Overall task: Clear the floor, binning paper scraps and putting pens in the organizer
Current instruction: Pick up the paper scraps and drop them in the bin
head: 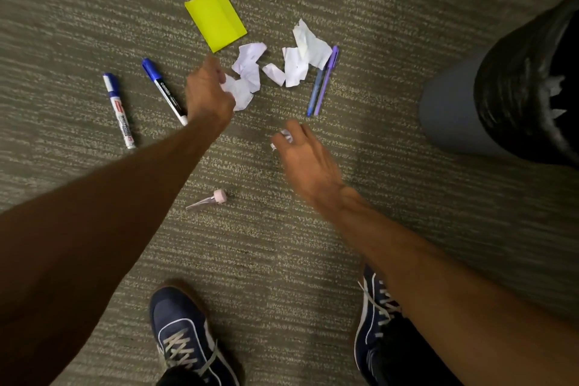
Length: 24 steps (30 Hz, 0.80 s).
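White crumpled paper scraps (pixel 250 69) lie on the carpet, more scraps (pixel 300 56) to their right. My left hand (pixel 208 94) reaches down onto the leftmost scrap (pixel 241 94), fingers curled around its edge. My right hand (pixel 300 153) hovers lower right, closed on a small white paper scrap (pixel 285 135). A folded yellow paper (pixel 216 17) lies beyond. Two blue-capped markers (pixel 119 110) (pixel 164 89) lie at the left. A blue pen (pixel 315 91) and a purple pen (pixel 326 81) lie side by side at the right.
A grey bin (pixel 454 110) with a black liner stands at the right, white scraps inside. A small pink-capped clear piece (pixel 210 200) lies on the carpet near me. My two blue shoes (pixel 185 338) (pixel 376 323) stand at the bottom. No organizer is in view.
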### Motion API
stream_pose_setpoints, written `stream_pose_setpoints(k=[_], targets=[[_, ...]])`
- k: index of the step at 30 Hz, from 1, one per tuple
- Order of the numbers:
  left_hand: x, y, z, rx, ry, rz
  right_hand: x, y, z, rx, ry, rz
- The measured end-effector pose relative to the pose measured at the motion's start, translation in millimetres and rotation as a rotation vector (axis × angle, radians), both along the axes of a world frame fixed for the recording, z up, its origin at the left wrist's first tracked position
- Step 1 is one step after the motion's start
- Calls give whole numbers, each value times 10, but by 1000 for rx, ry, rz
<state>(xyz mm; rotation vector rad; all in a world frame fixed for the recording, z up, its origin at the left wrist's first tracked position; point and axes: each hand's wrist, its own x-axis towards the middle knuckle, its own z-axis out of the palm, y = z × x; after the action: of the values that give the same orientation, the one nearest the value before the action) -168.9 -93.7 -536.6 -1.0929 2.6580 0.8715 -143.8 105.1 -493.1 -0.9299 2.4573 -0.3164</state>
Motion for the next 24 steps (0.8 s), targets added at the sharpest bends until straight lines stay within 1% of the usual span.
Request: stream_pose_setpoints(k=[5, 8, 9, 11, 13, 14, 16, 19, 21, 24], targets=[[170, 199, 448, 138, 85, 136, -155, 89, 380, 6, 11, 38], [271, 396, 827, 107, 91, 180, -256, 161, 713, -23, 55, 26], [285, 479, 971, 109, 91, 180, -289, 205, 830, -45, 70, 7], [280, 671, 1291, 174, 125, 175, -350, 317, 1071, -111, 88, -68], [227, 888, 1648, 259, 197, 161, -424, 461, 1335, -196, 64, -227], [187, 1001, 1825, 279, 231, 143, -460, 551, 1468, -245, 51, -313], [90, 1237, 2147, 308, 290, 67, -536, 771, 1709, -354, 86, -454], [-86, 1614, 2547, 290, 327, -115, -645, 1183, 2062, -474, 126, -637], [-227, 1882, 2743, 241, 317, -225, -723, 1473, 2245, -502, 153, -741], [-466, 2296, 2933, 153, 282, -351, -846, 1894, 2426, -469, 171, -855]])
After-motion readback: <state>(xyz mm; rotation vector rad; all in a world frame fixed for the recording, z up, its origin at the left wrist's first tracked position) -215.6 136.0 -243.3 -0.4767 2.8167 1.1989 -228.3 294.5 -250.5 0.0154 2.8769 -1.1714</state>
